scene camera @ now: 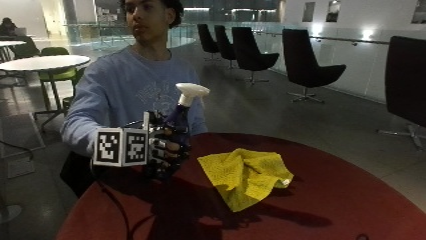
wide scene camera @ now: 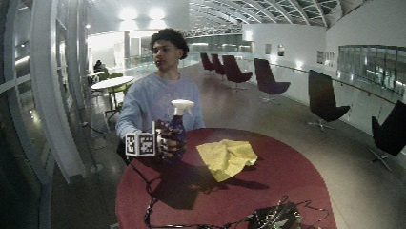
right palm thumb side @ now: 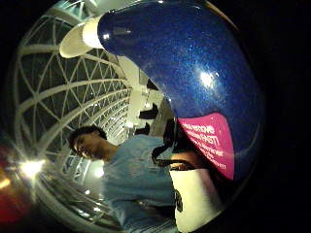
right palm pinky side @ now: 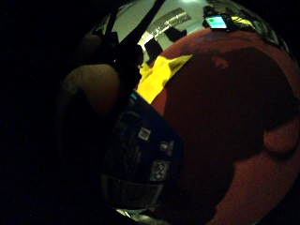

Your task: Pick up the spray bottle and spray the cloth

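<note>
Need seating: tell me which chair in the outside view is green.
The green chair behind the white round table, beyond the person; the swivel chairs along the railing are black.

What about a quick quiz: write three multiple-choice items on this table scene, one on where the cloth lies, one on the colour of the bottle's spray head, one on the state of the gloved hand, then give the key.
1. Where does the yellow cloth lie?
A. on the red table, beside the bottle
B. draped over the bottle
C. on the floor

2. What colour is the spray head of the blue spray bottle?
A. black
B. white
C. red

3. What is the gloved right hand doing?
A. resting flat on the cloth
B. hanging open at the table's edge
C. gripping the bottle upright above the table

Key: 1 A, the cloth is crumpled on the tabletop, apart from the bottle. 2 B, the head shows white in both outside views. 3 C, the fingers curl round the bottle's body.
</note>
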The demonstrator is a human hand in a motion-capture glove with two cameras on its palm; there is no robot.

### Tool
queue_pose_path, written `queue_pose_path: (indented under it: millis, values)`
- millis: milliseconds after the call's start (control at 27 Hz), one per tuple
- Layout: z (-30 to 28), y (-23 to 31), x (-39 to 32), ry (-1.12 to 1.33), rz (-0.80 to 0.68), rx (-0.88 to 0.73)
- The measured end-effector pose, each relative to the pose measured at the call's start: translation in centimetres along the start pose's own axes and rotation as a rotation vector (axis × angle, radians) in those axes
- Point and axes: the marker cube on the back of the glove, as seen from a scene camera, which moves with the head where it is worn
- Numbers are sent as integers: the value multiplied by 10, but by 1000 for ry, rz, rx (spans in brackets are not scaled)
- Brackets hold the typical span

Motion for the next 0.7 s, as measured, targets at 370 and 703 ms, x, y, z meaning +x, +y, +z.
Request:
queue_pose_path:
  millis: [370,703]
  values:
    - [11,-25,-19,-85,252,-228]
    - [17,-26,-18,-54,388,-282]
